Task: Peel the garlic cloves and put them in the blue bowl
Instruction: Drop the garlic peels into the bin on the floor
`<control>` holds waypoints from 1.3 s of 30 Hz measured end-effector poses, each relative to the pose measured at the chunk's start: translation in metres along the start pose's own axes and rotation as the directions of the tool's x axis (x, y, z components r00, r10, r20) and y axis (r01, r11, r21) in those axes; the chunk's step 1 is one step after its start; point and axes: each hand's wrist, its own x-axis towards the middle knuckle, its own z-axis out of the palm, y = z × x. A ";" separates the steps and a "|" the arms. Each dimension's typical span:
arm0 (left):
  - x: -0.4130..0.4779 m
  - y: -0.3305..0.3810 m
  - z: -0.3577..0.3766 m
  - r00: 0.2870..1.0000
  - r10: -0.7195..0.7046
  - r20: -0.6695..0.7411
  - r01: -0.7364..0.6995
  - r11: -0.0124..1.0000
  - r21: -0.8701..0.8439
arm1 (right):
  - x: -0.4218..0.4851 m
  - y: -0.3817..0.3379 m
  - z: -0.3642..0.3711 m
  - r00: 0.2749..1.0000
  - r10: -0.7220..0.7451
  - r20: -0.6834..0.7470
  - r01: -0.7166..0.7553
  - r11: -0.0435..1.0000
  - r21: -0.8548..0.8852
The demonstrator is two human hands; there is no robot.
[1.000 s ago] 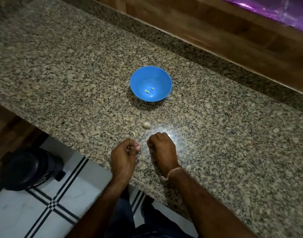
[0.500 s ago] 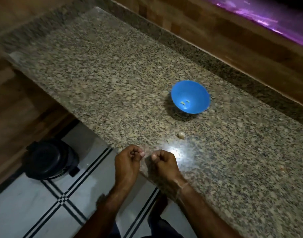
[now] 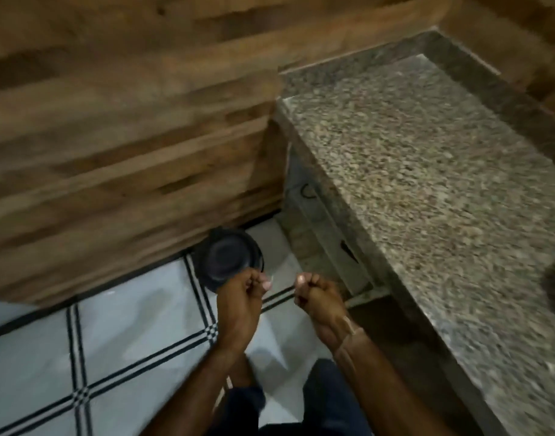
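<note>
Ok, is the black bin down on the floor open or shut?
Probably shut: the black bin shows a ringed, domed top and no opening, though motion blur leaves some doubt.

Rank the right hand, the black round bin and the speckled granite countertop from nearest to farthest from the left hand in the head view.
1. right hand: just right of the left hand.
2. black round bin: on the floor, beyond the fingertips.
3. speckled granite countertop: farther right, past the right hand.

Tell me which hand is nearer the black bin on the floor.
Left. The left hand overlaps the black bin at its near rim in this view; the right hand sits off to its right, toward the granite counter.
</note>
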 end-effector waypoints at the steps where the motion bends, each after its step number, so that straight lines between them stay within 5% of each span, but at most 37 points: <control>1: 0.008 -0.007 -0.017 0.999 -0.015 -0.029 0.016 1.000 0.007 | 0.005 -0.003 0.017 1.000 0.007 0.009 -0.007 1.000 -0.024; 11: 0.069 -0.051 -0.100 0.963 -0.180 -0.202 0.176 0.984 -0.039 | 0.076 -0.022 0.128 0.992 0.074 0.102 -0.067 0.995 -0.073; 18: 0.120 -0.113 -0.098 0.931 -0.310 -0.190 0.320 0.947 0.022 | 0.153 0.011 0.173 0.962 0.248 0.111 -0.225 0.956 -0.188; 26: 0.210 -0.267 -0.016 0.686 -0.721 -0.097 0.711 0.692 -0.121 | 0.301 0.127 0.190 0.877 0.472 0.090 -0.461 0.879 -0.126; 32: 0.298 -0.359 0.046 0.455 -0.881 -0.128 0.868 0.471 -0.157 | 0.420 0.192 0.217 0.842 0.539 0.004 -0.536 0.837 -0.110; 39: 0.321 -0.401 0.074 0.396 -0.912 -0.102 0.872 0.409 -0.268 | 0.466 0.227 0.220 0.848 0.529 0.003 -0.524 0.841 -0.134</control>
